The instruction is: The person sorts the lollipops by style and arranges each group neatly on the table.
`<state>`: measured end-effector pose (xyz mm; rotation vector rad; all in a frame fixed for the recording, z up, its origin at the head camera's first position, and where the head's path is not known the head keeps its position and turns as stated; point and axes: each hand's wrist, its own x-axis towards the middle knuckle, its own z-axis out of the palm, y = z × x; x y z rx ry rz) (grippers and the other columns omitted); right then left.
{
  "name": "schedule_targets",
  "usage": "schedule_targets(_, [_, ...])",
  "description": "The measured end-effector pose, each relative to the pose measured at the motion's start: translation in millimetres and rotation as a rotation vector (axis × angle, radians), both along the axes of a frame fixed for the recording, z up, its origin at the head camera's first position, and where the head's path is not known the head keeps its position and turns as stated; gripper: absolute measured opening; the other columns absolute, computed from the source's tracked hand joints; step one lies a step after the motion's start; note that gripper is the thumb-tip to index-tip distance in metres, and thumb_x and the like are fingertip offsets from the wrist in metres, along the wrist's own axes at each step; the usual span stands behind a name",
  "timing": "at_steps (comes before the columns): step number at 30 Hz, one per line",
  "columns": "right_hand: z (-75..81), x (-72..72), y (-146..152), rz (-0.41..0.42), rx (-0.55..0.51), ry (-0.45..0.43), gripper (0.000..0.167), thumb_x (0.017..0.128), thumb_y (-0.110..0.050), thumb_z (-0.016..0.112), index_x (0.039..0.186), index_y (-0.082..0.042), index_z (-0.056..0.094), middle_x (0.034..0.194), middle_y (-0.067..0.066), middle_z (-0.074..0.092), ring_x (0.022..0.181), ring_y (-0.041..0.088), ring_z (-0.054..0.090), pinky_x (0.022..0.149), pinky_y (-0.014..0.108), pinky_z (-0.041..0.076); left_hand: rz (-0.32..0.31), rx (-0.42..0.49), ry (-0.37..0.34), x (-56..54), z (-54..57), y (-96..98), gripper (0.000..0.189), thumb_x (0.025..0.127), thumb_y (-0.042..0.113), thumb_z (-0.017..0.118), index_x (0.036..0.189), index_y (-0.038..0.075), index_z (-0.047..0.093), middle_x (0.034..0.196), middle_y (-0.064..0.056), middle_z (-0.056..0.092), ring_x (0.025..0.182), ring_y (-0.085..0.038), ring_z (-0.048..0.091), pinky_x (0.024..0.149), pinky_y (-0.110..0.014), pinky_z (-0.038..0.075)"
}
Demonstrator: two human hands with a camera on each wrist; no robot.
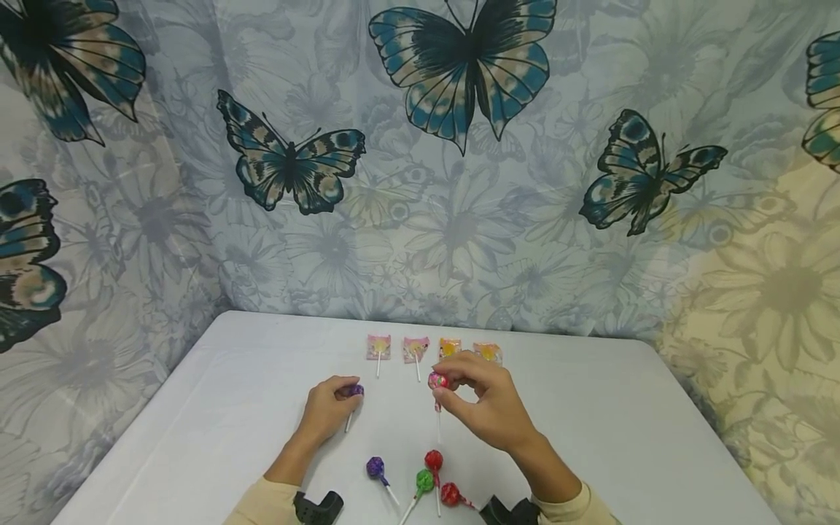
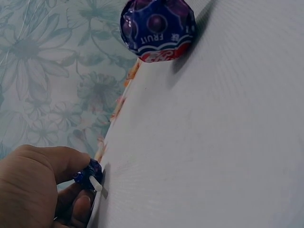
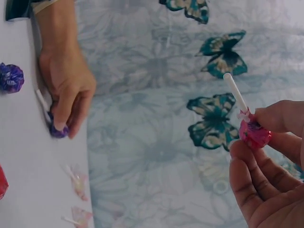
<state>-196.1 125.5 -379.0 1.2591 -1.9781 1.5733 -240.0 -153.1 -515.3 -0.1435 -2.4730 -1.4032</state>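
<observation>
My left hand pinches the wrapped head of a purple lollipop low over the white table, its stick pointing back toward me. In the left wrist view the same purple lollipop sits between thumb and fingers. My right hand holds a pink-red lollipop up by its wrapped head, stick hanging down. The right wrist view shows that pink lollipop between thumb and fingertips. Closer to me lie another purple lollipop, a green one and two red lollipops.
Along the back of the white table lie two pink-wrapped flat lollipops and two orange-wrapped ones, side by side. My right hand partly covers the orange ones. Behind the table hangs a butterfly-patterned cloth.
</observation>
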Motion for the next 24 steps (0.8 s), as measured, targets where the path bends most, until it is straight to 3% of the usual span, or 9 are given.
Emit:
schedule_targets(8, [8.9,-8.1,-20,-0.013,-0.008,-0.041,0.026,0.076,0.020,0.068,0.101,0.012,0.064,0.092,0.022,0.063,0.075,0.030,0.063,0.071,0.036,0.055,-0.001,-0.010,-0.002,0.6,-0.2,0.1,0.029,0.077,0.001,0.075,0.106,-0.001,0.071,0.080,0.000,0.062,0.070,-0.014,0.054,0.063,-0.026,0.048])
schedule_targets(14, [9.2,-11.9,-34,-0.055,0.032,-0.105,0.021,0.078,0.017,0.069,0.098,0.012,0.065,0.089,0.021,0.064,0.075,0.030,0.064,0.071,0.038,0.055,-0.009,-0.011,-0.011,1.4,0.0,0.7,0.030,0.077,0.001,0.075,0.106,-0.001,0.071,0.080,-0.001,0.062,0.071,-0.014,0.054,0.063,-0.026,0.048])
schedule_targets(19, [-0.1,-22.1,-43,-0.087,0.077,-0.161,0.020,0.080,0.012,0.070,0.099,0.009,0.066,0.090,0.020,0.066,0.075,0.031,0.064,0.070,0.038,0.055,-0.013,-0.011,-0.012,1.3,-0.1,0.5,0.030,0.078,0.001,0.076,0.107,-0.001,0.071,0.081,-0.001,0.062,0.071,-0.014,0.054,0.063,-0.026,0.048])
schedule_targets(24, [-29.3,-44.2,-50,-0.102,0.107,-0.216,0.021,0.081,0.008,0.072,0.102,0.007,0.067,0.093,0.017,0.067,0.076,0.032,0.065,0.069,0.038,0.055,-0.014,-0.020,-0.006,1.2,0.4,0.4,0.030,0.078,0.001,0.076,0.106,-0.001,0.071,0.080,0.000,0.061,0.071,-0.013,0.053,0.062,-0.026,0.048])
